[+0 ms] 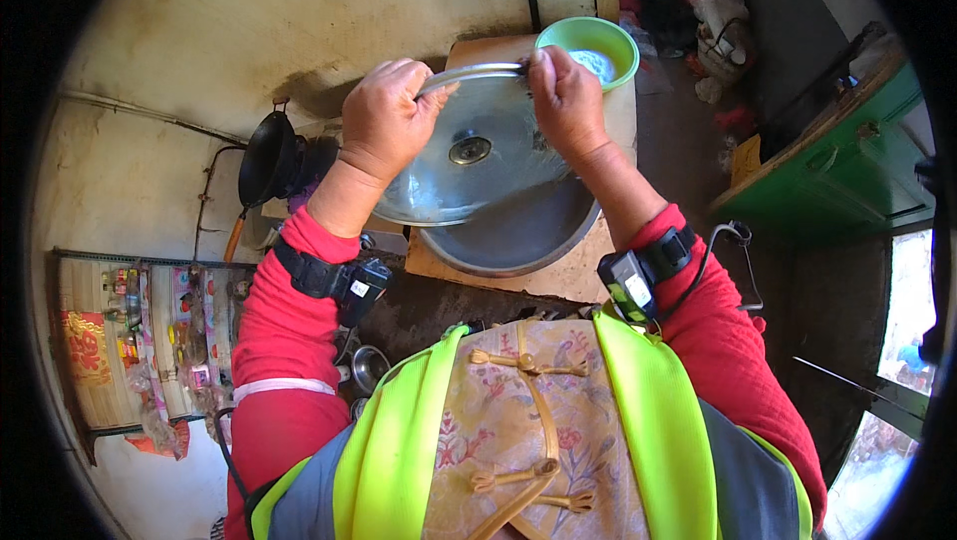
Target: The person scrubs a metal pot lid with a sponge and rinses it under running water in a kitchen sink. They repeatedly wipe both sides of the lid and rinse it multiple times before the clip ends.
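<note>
A large round glass lid (430, 179) with a metal rim and a round metal centre fitting is held tilted over a wide grey metal pan (516, 241). My left hand (392, 110) grips the lid's far left rim, thumb on the glass side. On the far right rim, my right hand (566, 100) is closed around the edge; a small dark patch shows beside its fingers, too unclear to name. The lid hides much of the pan. Just beyond my right hand stands a light green plastic basin (628, 54) with a white substance inside.
The pan rests on a brown board (549, 284) against a stained wall. A black wok (265, 158) with a wooden handle hangs at left, near a shelf rack (161, 345) of packets. At right are a green cabinet (830, 181) and plastic bags (718, 24). A metal bowl (369, 368) is low at left.
</note>
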Available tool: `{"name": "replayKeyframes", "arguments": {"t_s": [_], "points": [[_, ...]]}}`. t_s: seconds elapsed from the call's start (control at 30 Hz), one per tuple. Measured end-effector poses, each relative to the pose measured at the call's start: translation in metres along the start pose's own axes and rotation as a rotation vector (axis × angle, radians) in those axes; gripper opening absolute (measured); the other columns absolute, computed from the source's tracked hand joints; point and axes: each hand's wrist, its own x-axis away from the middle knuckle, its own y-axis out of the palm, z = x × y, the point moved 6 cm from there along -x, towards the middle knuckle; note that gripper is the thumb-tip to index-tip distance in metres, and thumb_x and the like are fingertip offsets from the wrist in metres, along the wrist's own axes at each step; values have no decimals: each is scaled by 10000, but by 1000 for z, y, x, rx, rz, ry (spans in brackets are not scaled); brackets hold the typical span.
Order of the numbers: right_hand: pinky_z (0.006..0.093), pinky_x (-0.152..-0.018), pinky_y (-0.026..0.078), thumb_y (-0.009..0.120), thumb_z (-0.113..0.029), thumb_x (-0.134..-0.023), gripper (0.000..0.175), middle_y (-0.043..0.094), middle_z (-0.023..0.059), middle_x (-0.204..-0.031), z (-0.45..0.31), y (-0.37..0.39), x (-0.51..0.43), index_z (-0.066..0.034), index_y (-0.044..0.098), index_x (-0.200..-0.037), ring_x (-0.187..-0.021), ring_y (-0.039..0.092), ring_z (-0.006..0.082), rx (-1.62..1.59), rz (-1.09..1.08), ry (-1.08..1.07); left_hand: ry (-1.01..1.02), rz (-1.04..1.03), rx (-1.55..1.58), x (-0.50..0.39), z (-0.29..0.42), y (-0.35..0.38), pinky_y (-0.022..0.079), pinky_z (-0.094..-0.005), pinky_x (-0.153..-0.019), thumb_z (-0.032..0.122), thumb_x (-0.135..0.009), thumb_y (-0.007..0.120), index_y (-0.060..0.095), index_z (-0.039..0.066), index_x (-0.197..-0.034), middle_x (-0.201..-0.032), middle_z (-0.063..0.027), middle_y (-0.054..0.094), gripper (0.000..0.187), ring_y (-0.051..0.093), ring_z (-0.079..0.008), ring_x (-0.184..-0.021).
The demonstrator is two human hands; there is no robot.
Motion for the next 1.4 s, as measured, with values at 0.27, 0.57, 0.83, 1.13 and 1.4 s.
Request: {"name": "replayKeyframes", "arguments": {"t_s": [0.27,0.57,0.83,1.13,1.4], "points": [[333,-574,467,350,-242,-1007,416,613,84,-611,81,-12,57,-8,580,-751,-546,569,186,-443,110,593,-29,34,24,5,-17,5,446,-400,-581,248,-806,706,567,49,-742,-715,-129,571,251,566,-346,-688],[348,-578,472,427,-264,-999,383,608,100,-606,27,-32,0,-17,569,-744,-568,598,222,-264,70,196,-417,231,371,78,-57,14,415,-317,-568,313,-906,656,530,16,-747,-660,-99,487,359,479,-223,-596],[319,-566,481,483,-256,-991,312,625,90,-630,-9,-22,-2,-28,591,-807,-566,610,196,116,57,33,-68,11,159,19,-19,2,450,-416,-595,242,-856,669,574,42,-769,-744,-147,573,237,564,-365,-707],[475,-558,490,557,-251,-911,251,593,164,-643,-58,5,2,-88,525,-723,-609,602,379,249,117,-244,63,-85,-3,-6,8,7,435,-431,-562,237,-800,698,514,61,-725,-728,-129,543,266,554,-356,-700],[492,-622,465,477,-295,-966,340,591,222,-691,5,-20,18,-33,570,-770,-675,579,443,-38,139,106,52,-72,40,-6,1,10,413,-420,-535,291,-825,687,501,55,-706,-689,-138,511,323,519,-359,-650]]}}
